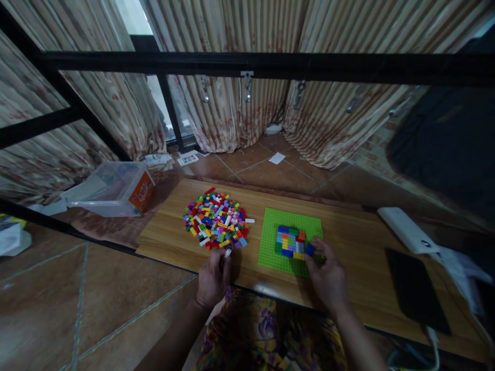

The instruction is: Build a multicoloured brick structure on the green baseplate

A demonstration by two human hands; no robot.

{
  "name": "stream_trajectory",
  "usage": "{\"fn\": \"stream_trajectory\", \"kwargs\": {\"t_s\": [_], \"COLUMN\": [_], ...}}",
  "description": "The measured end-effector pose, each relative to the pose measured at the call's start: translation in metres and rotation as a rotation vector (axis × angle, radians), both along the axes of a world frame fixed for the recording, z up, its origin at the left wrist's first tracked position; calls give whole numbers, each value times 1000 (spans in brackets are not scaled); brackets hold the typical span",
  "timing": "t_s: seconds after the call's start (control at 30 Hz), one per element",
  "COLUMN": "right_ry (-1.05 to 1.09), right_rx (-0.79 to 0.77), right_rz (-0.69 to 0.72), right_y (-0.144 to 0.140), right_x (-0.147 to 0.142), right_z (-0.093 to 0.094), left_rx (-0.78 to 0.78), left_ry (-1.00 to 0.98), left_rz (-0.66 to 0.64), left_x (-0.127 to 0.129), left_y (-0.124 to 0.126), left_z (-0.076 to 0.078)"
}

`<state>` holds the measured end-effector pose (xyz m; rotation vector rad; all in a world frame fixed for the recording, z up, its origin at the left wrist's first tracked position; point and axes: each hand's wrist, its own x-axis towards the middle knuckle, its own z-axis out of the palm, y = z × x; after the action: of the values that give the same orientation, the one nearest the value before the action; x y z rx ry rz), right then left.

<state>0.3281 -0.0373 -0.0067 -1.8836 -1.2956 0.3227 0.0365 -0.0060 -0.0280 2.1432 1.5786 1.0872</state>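
Observation:
A green baseplate (pixel 266 252) lies on the wooden table, carrying a flat patch of coloured bricks (pixel 290 242). My right hand (pixel 328 273) is over the plate's right side, its fingers closed on a dark blue brick (pixel 310 249) at the edge of that patch. Whether this brick is pressed onto the studs I cannot tell. My left hand (pixel 214 275) is at the table's front edge, just below a heap of loose bricks (pixel 216 219). Its thumb and finger pinch a small white brick (pixel 228 252).
A clear plastic box (pixel 112 190) with an orange label stands left of the wooden table (pixel 166 221). On the right lie a white power strip (pixel 404 229) and a black tablet-like slab (pixel 417 291) with a cable. A black metal bar (pixel 270 66) crosses above the table's far side.

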Motion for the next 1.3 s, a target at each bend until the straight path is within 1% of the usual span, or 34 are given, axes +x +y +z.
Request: {"fn": "stream_trajectory", "kwargs": {"t_s": [0.17,0.4,0.6,0.77,0.87,0.97,1.13,1.3], "right_ry": [13,57,108,199,175,111,25,45], "right_rx": [3,36,31,64,39,18,2,-6], "right_rz": [51,63,44,-35,-87,-109,-98,-76], "right_y": [8,17,16,14,16,19,20,20], "right_x": [-3,-3,-3,-3,-5,-8,-9,-9], "right_z": [-2,-6,-6,-10,-12,-12,-8,-5], "left_rx": [-15,-11,-14,-21,-38,-43,-32,-12], "left_ry": [7,9,9,22,28,29,32,27], "left_rz": [-6,-3,-5,-11,-12,-14,-13,-14], "left_x": [0,1,2,2,2,2,2,2], "left_y": [0,-1,-1,-1,-1,-1,-2,-1], "left_z": [1,4,4,4,4,5,3,1]}}
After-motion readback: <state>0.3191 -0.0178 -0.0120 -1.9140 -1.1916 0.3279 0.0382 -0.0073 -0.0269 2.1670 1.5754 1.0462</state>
